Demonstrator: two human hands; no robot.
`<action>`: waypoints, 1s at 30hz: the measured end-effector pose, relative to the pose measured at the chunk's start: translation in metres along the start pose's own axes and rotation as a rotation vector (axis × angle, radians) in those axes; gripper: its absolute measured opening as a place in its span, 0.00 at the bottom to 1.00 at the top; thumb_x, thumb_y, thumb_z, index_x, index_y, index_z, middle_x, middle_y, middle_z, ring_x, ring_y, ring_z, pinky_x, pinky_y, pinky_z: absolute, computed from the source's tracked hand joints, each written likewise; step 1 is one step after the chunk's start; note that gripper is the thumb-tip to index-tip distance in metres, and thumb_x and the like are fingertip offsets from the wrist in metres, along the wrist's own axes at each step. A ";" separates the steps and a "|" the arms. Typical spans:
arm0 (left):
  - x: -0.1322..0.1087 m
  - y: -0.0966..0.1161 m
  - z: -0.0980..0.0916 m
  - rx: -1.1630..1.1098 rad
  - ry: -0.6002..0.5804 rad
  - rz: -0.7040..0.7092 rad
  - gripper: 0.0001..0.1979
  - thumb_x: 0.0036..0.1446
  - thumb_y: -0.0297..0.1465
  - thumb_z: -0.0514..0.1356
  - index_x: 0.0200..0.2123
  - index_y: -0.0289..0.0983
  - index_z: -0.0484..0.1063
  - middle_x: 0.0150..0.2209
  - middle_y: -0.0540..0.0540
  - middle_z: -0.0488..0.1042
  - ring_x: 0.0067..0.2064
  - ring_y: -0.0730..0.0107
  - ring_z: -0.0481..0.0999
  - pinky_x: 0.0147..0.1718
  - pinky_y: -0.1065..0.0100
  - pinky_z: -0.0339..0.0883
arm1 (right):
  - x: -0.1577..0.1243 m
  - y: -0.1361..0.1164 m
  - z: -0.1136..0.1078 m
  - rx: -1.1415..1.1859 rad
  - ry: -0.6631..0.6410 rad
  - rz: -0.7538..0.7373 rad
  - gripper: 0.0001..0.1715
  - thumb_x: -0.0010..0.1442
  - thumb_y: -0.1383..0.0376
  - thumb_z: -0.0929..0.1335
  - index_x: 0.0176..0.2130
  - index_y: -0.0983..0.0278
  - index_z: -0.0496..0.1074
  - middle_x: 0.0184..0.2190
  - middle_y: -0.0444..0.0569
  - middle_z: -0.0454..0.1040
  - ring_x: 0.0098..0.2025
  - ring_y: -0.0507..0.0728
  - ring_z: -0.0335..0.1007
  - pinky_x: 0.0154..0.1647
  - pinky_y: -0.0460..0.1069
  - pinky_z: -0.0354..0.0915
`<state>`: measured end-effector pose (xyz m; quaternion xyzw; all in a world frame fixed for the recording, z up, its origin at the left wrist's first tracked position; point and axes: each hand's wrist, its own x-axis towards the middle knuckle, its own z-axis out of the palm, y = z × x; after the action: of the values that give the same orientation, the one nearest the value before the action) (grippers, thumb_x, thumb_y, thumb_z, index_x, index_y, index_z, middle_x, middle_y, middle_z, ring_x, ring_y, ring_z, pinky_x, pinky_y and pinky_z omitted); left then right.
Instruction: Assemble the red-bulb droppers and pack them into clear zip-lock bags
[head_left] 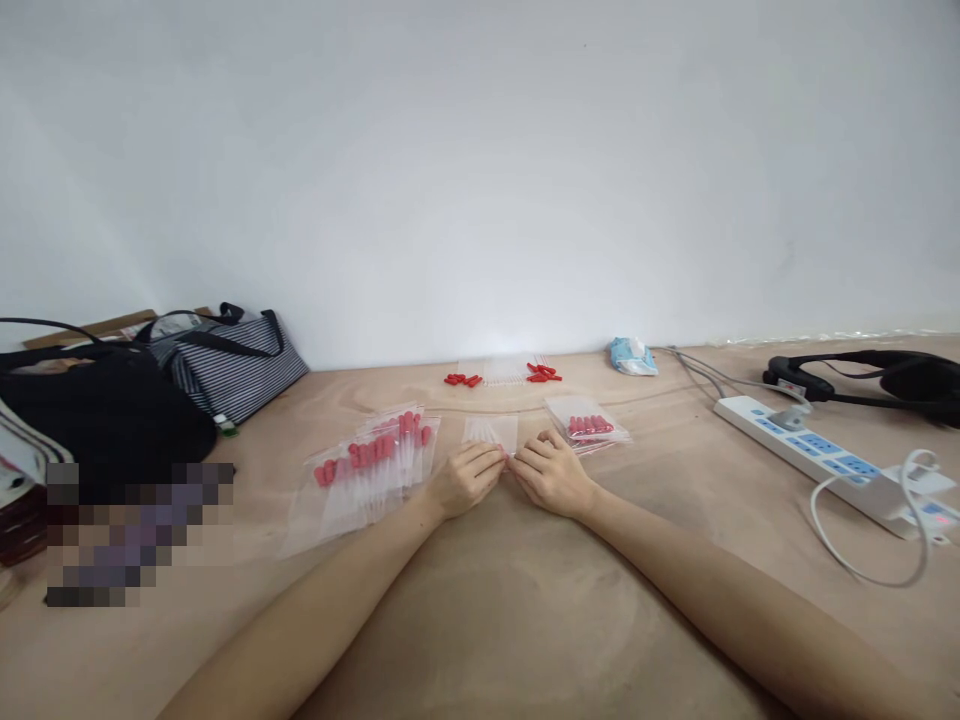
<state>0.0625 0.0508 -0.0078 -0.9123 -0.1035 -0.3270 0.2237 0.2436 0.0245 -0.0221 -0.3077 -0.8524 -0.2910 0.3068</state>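
Observation:
My left hand (471, 474) and my right hand (553, 472) meet at the middle of the table, fingers closed in a pinch. Between them is the near edge of a small clear plastic bag (491, 430); the fingers hide that edge and whatever else they grip. To the left lie several overlapping clear bags (337, 510) with red capsule-shaped pieces (371, 450) in them. Beyond my right hand sits a small pile of clear bags (564, 406), the top one with a row of red pieces (591, 425).
At the back are clear bags (504, 370) between two groups of loose red pieces (463, 380). A blue-and-white packet (634, 356), a power strip (817, 455) with cables and a black headset (900, 380) are on the right. A striped bag (232, 370) and black bag (112, 410) stand left.

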 end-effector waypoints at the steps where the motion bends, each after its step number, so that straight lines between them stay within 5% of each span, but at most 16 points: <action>1: 0.001 0.000 0.000 0.013 -0.008 0.013 0.12 0.59 0.23 0.48 0.33 0.32 0.71 0.34 0.44 0.75 0.39 0.67 0.73 0.40 0.65 0.70 | 0.000 0.000 0.000 -0.006 -0.004 -0.004 0.11 0.57 0.72 0.60 0.28 0.65 0.68 0.23 0.46 0.68 0.30 0.53 0.57 0.36 0.50 0.48; 11: -0.011 -0.014 -0.012 0.163 0.049 -0.011 0.07 0.57 0.23 0.52 0.31 0.33 0.69 0.31 0.45 0.75 0.34 0.68 0.73 0.37 0.65 0.68 | -0.009 0.015 -0.007 -0.073 0.011 0.071 0.10 0.54 0.74 0.59 0.28 0.65 0.68 0.23 0.45 0.68 0.31 0.52 0.58 0.41 0.53 0.46; 16: -0.015 -0.017 -0.015 0.185 -0.035 -0.062 0.13 0.60 0.23 0.47 0.28 0.32 0.69 0.27 0.44 0.73 0.29 0.68 0.71 0.31 0.65 0.66 | -0.013 0.019 -0.006 -0.055 -0.019 0.118 0.09 0.53 0.74 0.59 0.29 0.65 0.67 0.23 0.46 0.68 0.31 0.53 0.60 0.37 0.52 0.49; 22: -0.019 -0.015 -0.019 0.038 -0.140 -0.075 0.15 0.62 0.26 0.44 0.30 0.34 0.69 0.24 0.47 0.72 0.26 0.72 0.71 0.27 0.71 0.64 | -0.013 0.013 0.000 0.469 -0.057 0.253 0.10 0.55 0.76 0.56 0.34 0.63 0.60 0.42 0.54 0.68 0.40 0.53 0.65 0.36 0.48 0.60; 26: -0.022 -0.020 -0.031 -0.087 -0.173 -0.302 0.16 0.57 0.40 0.52 0.40 0.35 0.68 0.38 0.43 0.73 0.39 0.65 0.72 0.39 0.65 0.65 | -0.010 0.020 -0.002 0.683 -0.032 0.296 0.09 0.56 0.75 0.56 0.34 0.61 0.57 0.43 0.53 0.68 0.45 0.54 0.65 0.42 0.50 0.61; 30: -0.032 -0.032 -0.043 0.167 -0.217 -0.706 0.17 0.55 0.40 0.51 0.41 0.35 0.69 0.44 0.40 0.70 0.48 0.57 0.66 0.48 0.57 0.57 | -0.015 0.049 -0.013 0.632 -0.005 0.378 0.05 0.59 0.70 0.57 0.33 0.61 0.57 0.43 0.53 0.69 0.45 0.55 0.66 0.42 0.51 0.62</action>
<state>0.0043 0.0569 0.0119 -0.8286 -0.4608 -0.2756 0.1587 0.2919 0.0421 -0.0088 -0.3505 -0.8291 0.0491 0.4327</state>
